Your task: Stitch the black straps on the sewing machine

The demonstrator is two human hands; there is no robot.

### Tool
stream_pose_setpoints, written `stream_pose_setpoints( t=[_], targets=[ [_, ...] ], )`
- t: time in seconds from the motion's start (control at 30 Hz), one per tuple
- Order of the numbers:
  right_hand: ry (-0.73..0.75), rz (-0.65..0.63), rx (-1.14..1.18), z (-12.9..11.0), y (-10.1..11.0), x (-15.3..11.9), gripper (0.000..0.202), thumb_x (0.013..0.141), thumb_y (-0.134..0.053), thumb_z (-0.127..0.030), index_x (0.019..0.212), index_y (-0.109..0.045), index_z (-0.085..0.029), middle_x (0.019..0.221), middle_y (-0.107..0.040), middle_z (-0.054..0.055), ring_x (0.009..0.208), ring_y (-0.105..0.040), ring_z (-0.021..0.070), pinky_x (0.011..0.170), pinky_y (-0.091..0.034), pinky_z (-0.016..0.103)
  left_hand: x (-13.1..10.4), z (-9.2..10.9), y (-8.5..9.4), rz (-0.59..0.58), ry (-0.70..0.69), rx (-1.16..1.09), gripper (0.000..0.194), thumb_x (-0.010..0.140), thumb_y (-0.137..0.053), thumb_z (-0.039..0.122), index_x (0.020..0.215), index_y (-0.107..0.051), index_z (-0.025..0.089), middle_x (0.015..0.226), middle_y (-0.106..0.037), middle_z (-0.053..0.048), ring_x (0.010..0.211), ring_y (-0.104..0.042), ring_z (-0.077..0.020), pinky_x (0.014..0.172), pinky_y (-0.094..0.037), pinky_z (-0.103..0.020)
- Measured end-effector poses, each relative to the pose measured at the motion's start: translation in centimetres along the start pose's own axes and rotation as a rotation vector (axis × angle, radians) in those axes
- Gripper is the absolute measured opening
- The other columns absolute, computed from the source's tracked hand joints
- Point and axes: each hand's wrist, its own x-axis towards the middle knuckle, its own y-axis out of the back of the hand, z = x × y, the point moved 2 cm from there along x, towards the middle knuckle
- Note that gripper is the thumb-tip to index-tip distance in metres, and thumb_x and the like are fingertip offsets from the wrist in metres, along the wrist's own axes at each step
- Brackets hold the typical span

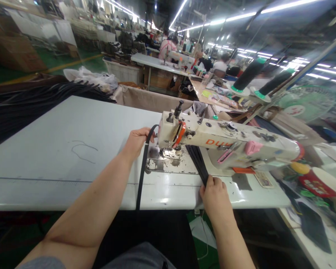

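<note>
My left hand [140, 139] is at the left end of the sewing machine [201, 134], its fingers closed on a narrow black strap [143, 172]. That strap curves over beside the machine head and hangs down across the table's front edge. Under the machine arm, to the right of the needle area, runs a bundle of black straps [196, 160]. My right hand [215, 188] grips the near end of this bundle at the front of the table. The fingertips of both hands are partly hidden.
A white table [58, 157] with a printed ruler line carries a loose dark thread [80, 151]. Many black strips [39, 101] are heaped at the far left. Two black thread cones [249, 74] and a green fan [305, 101] stand at right. People sit at machines farther back.
</note>
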Motion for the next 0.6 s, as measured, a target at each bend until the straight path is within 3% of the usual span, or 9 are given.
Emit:
stream_pose_setpoints(
  t=[0.2, 0.37, 0.5, 0.6],
  targets=[
    [-0.094, -0.104, 0.048, 0.1, 0.4, 0.9, 0.035, 0.096, -0.065, -0.012, 0.129, -0.071, -0.001, 0.113, -0.076, 0.026, 0.106, -0.074, 0.0378, 0.099, -0.054, 0.043, 0.5, -2.1, 0.6, 0.187, 0.127, 0.277, 0.022, 0.053, -0.052, 0.024, 0.057, -0.073, 0.021, 0.070, -0.076, -0.002, 0.081, -0.067, -0.0213, 0.088, -0.051, -0.033],
    [-0.176, -0.205, 0.076, 0.1, 1.5, 2.0, 0.032, 0.093, -0.069, -0.018, 0.122, -0.071, -0.003, 0.108, -0.076, 0.025, 0.101, -0.076, 0.0369, 0.091, -0.055, 0.040, 0.0, -1.5, 0.4, 0.109, 0.223, 0.466, 0.024, 0.055, -0.050, 0.025, 0.061, -0.073, 0.022, 0.066, -0.074, -0.001, 0.072, -0.065, -0.0209, 0.072, -0.047, -0.031],
    [-0.205, -0.262, 0.086, -0.3, 2.6, 2.2, 0.032, 0.096, -0.067, -0.017, 0.124, -0.069, -0.002, 0.108, -0.076, 0.024, 0.101, -0.078, 0.0360, 0.089, -0.055, 0.038, -0.2, -1.0, 0.3, 0.070, 0.232, 0.551, 0.023, 0.058, -0.052, 0.023, 0.062, -0.075, 0.023, 0.066, -0.074, 0.000, 0.072, -0.065, -0.0205, 0.071, -0.046, -0.030],
    [-0.209, -0.268, 0.071, -0.6, 3.3, 2.0, 0.031, 0.100, -0.062, -0.016, 0.126, -0.068, -0.001, 0.119, -0.074, 0.029, 0.113, -0.077, 0.0383, 0.096, -0.054, 0.039, -0.2, -1.2, 0.3, 0.063, 0.231, 0.576, 0.021, 0.060, -0.054, 0.022, 0.062, -0.075, 0.023, 0.067, -0.075, 0.000, 0.073, -0.066, -0.0209, 0.072, -0.047, -0.030]
  ],
)
